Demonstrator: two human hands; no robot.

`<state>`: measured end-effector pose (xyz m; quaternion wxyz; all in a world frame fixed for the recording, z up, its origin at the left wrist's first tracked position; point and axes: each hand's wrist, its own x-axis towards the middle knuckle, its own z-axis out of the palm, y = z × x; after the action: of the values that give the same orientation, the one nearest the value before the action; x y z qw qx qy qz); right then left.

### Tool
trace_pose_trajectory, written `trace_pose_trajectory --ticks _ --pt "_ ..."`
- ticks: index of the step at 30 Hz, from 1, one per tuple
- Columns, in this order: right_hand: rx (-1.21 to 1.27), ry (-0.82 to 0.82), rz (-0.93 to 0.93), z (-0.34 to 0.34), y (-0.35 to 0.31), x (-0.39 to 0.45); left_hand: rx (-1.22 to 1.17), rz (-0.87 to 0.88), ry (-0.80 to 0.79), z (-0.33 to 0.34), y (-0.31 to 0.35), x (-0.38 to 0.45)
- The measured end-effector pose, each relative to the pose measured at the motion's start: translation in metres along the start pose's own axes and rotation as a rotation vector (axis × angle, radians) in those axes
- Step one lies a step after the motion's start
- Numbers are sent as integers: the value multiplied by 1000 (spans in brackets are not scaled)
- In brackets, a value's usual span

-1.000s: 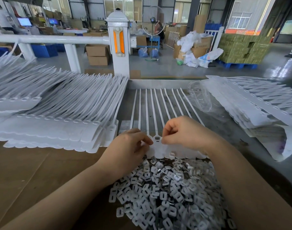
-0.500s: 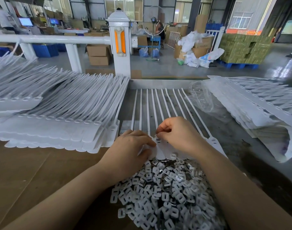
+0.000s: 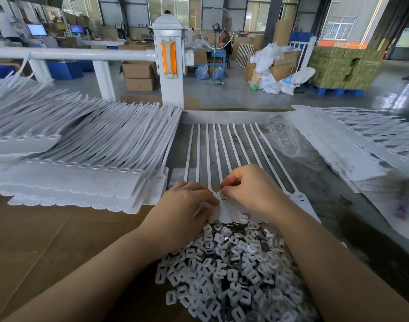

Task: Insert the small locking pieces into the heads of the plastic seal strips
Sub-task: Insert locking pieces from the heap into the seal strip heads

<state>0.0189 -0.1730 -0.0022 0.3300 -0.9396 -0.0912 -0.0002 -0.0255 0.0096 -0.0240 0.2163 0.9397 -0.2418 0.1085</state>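
Two hands at seal-strip row [image 3: 224, 147] heads: right hand [image 3: 249, 189] pinches, seating a piece; left hand [image 3: 187, 205] grips heads. Next: fetch from locking-piece pile [image 3: 226, 270] below row.

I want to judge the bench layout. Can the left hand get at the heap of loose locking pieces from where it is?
Probably yes. The left hand rests at the heads of the seal strip row, and the heap of locking pieces lies right below it, uncovered, with nothing between them.
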Motion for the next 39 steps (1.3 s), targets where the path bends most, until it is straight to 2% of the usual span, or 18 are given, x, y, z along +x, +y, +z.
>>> trace_pose_trajectory --ticks 12,18,22,30,36,39 --pt "-167 30 -26 -3 0 0 -11 -6 2 1 -1 0" --pt "-52 -3 -27 -13 4 -3 -13 -7 -2 1 -1 0" --pt "-69 -16 -42 -16 0 -6 -12 -8 -10 1 -2 -1" --pt "-425 -94 -85 -18 -13 -12 -17 -2 -5 0 -2 -1" --pt "-912 -147 -282 -15 -32 -24 -22 5 -4 1 -1 0" --pt "-969 -144 -308 -12 -43 -32 -22 6 2 1 -1 0"
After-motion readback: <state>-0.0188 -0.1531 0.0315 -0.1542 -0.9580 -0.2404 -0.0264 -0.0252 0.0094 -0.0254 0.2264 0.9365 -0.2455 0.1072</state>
